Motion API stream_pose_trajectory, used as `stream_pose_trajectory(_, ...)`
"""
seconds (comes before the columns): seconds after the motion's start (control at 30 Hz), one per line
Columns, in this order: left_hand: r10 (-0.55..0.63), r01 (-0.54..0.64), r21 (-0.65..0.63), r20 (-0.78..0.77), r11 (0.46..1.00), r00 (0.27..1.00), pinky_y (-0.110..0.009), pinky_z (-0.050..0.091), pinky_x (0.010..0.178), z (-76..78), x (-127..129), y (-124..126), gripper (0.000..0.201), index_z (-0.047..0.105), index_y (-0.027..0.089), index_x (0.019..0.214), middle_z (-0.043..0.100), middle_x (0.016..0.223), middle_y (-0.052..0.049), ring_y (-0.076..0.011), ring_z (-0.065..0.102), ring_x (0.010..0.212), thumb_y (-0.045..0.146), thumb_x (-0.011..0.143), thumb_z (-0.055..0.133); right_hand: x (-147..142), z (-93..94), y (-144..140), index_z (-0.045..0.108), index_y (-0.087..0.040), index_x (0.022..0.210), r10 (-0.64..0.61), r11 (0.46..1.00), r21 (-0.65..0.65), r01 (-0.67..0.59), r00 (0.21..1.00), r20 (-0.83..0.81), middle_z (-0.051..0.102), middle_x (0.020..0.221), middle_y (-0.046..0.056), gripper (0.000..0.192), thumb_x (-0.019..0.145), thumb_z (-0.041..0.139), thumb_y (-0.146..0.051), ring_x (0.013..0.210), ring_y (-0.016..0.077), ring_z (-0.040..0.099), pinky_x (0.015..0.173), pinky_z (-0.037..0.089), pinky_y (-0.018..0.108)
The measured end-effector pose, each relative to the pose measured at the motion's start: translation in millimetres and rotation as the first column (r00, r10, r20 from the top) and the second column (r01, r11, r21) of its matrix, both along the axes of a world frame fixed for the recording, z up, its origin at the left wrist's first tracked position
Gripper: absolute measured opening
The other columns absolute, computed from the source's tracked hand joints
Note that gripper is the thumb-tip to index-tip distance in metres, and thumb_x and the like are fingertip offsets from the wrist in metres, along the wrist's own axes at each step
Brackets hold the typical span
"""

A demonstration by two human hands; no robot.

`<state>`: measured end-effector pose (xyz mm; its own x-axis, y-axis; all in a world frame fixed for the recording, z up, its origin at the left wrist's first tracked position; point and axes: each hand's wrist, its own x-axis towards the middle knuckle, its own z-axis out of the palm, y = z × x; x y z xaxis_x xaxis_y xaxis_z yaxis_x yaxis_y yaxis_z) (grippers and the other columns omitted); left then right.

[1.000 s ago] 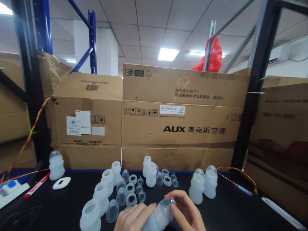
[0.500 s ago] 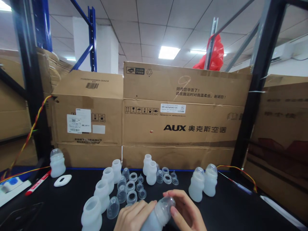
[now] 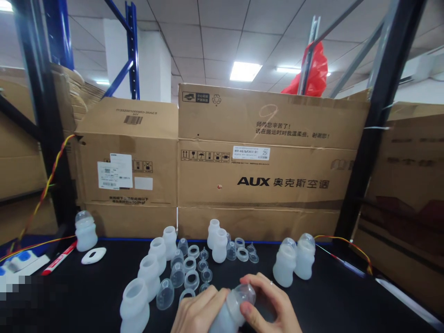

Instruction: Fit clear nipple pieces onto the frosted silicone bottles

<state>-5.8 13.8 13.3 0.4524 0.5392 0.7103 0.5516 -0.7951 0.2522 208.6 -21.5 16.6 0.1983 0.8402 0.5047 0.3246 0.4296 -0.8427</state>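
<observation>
At the bottom middle, both hands grip one translucent silicone bottle [image 3: 231, 311] lying tilted, its clear domed cap [image 3: 245, 293] pointing up and right. My left hand [image 3: 196, 311] wraps the bottle's body. My right hand [image 3: 269, 303] has thumb and fingers around the cap end. Several open, uncapped bottles [image 3: 150, 273] stand in a row to the left, with loose clear caps [image 3: 165, 293] and rings [image 3: 191, 279] beside them. Two capped bottles [image 3: 294, 263] stand to the right.
The bench top is black [image 3: 333, 300]. Large cardboard boxes [image 3: 263, 180] wall off the back. One more capped bottle [image 3: 85, 231], a white oval piece [image 3: 93, 255] and a red marker [image 3: 59, 264] lie at the left. Black rack posts [image 3: 374, 125] stand at both sides.
The view has tilted slightly, so everything sits a little differently in frame. My hands keep hold of the bottle, and my right fingers have shifted around its cap.
</observation>
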Motion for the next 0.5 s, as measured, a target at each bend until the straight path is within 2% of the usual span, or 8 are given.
stream_pose_trajectory(0.1,0.057,-0.060,0.117,0.029,0.991,0.998,-0.028,0.049,0.048,-4.0,2.8,1.7,0.066,0.067,0.028,0.123,0.074,0.084,-0.001,-0.0183,0.077,0.065,0.079,0.101,0.032,1.5,6.6,0.6,0.084,-0.028,0.114,0.063,0.998,0.017,-0.065,0.995,0.078,0.081,0.104,0.010,0.042,0.087,0.081,-0.060,0.092,0.0280,0.077,0.082,0.065,0.032)
stream_pose_trajectory(0.17,0.055,-0.062,0.131,0.056,0.989,0.997,-0.026,0.053,0.051,-6.5,4.6,3.4,0.062,0.065,0.028,0.128,0.077,0.088,-0.002,-0.0197,0.080,0.074,0.077,0.101,0.037,2.6,13.1,0.2,0.083,-0.028,0.117,0.055,0.997,0.048,-0.060,0.993,0.102,0.080,0.107,0.009,0.038,0.091,0.079,-0.056,0.094,0.0264,0.077,0.085,0.064,0.030)
stream_pose_trajectory(0.23,0.011,-0.017,0.069,0.084,0.997,0.996,-0.025,0.056,0.053,-10.0,6.9,3.5,0.064,0.063,0.030,0.132,0.078,0.091,-0.001,-0.0195,0.081,0.076,0.079,0.100,0.037,4.0,18.8,-1.2,0.079,-0.029,0.124,0.036,0.996,0.080,-0.045,0.993,0.108,0.079,0.111,0.008,0.039,0.092,0.080,-0.051,0.098,0.0260,0.076,0.089,0.063,0.029)
stream_pose_trajectory(0.33,-0.066,0.073,-0.066,0.112,0.995,0.992,-0.023,0.064,0.064,-19.3,10.7,0.2,0.071,0.057,0.033,0.145,0.080,0.105,-0.002,-0.0204,0.083,0.089,0.082,0.097,0.038,6.6,23.1,-3.7,0.068,-0.030,0.137,0.091,0.989,0.109,-0.102,0.991,0.101,0.080,0.109,0.006,0.043,0.096,0.077,-0.041,0.098,0.0245,0.077,0.091,0.063,0.030)
stream_pose_trajectory(0.43,-0.079,0.099,-0.166,0.122,0.981,0.989,-0.024,0.068,0.077,-32.7,13.0,-2.2,0.073,0.044,0.035,0.160,0.077,0.130,-0.007,-0.0231,0.082,0.105,0.071,0.098,0.057,9.1,22.5,-4.4,0.065,-0.030,0.135,0.090,0.989,0.111,-0.098,0.993,0.072,0.080,0.113,0.006,0.038,0.099,0.075,-0.036,0.106,0.0250,0.077,0.094,0.063,0.029)
stream_pose_trajectory(0.5,-0.096,0.130,-0.234,0.152,0.964,0.984,-0.024,0.069,0.078,-40.6,12.7,-1.1,0.077,0.038,0.037,0.164,0.073,0.137,-0.009,-0.0237,0.081,0.106,0.063,0.097,0.066,10.4,21.3,-3.8,0.067,-0.028,0.132,0.064,0.992,0.107,-0.071,0.996,0.066,0.079,0.116,0.007,0.036,0.098,0.075,-0.037,0.107,0.0259,0.077,0.094,0.064,0.029)
